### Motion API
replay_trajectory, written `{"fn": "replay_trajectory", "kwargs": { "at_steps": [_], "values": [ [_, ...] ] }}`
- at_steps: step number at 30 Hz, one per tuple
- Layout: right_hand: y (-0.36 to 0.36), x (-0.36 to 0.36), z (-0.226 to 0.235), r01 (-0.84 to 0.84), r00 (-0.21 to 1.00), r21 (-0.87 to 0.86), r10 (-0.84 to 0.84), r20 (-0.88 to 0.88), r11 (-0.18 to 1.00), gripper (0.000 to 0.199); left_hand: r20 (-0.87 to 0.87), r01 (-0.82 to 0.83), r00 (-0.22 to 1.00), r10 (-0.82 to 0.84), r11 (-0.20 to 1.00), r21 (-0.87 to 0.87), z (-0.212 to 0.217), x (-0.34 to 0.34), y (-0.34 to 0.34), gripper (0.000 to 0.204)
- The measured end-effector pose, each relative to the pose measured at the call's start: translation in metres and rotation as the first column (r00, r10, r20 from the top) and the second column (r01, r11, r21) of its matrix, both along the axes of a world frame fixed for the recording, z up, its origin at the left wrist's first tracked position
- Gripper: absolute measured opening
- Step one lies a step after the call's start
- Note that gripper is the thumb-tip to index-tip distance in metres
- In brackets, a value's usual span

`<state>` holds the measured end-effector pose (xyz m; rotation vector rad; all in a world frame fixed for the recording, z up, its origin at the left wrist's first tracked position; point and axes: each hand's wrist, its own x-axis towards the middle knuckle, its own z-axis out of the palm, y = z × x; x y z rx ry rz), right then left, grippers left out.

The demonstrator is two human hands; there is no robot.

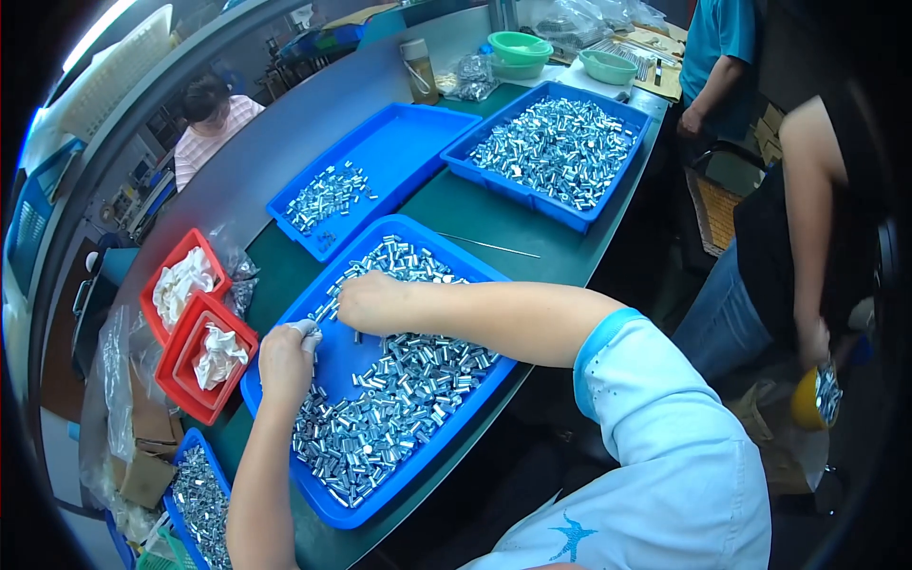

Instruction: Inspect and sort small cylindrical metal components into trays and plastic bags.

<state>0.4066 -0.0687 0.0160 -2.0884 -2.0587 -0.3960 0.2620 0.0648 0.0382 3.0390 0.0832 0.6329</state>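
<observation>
A blue tray [503, 369] full of small, shiny metal cylinders [380, 427] lies in front of me on the green table. Over the tray's left rim is my left hand [284, 361], its fingers closed. Something whitish, a finger cover or a bit of cloth, shows at its fingertips. My right hand [372, 302] reaches across the tray and is closed low over the cylinders near the upper left side. Its fingertips are turned away, so what it holds is hidden. Between the hands and the lower heap, a patch of bare blue tray bottom shows.
Behind are a blue tray [408, 133] with a small heap of cylinders and a fuller blue tray [560, 214]. A thin metal rod [489, 245] lies between. Red bins [180, 385] with white cloths stand left. At right, a person holds a yellow bowl [806, 399] of metal pieces.
</observation>
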Motion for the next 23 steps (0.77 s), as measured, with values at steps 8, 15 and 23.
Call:
{"fn": "replay_trajectory", "kwargs": {
  "at_steps": [8, 15, 23],
  "values": [
    [-0.055, -0.071, 0.076, -0.194, 0.663, 0.331, 0.372, -0.649, 0.923, 0.012, 0.14, 0.025, 0.968, 0.209, 0.473, -0.88, 0.041, -0.11, -0.094, 0.018],
    [-0.141, -0.166, 0.019, -0.154, 0.469, 0.297, 0.334, -0.818, 0.942, 0.009, 0.159, 0.126, 0.947, 0.278, 0.13, -0.983, -0.022, -0.184, -0.179, 0.018],
    [-0.182, -0.209, -0.029, -0.038, 0.07, -0.186, -0.183, -0.981, 0.982, 0.019, -0.028, -0.047, 0.988, 0.154, 0.125, -0.991, -0.068, -0.218, -0.198, 0.018]
  ]
}}
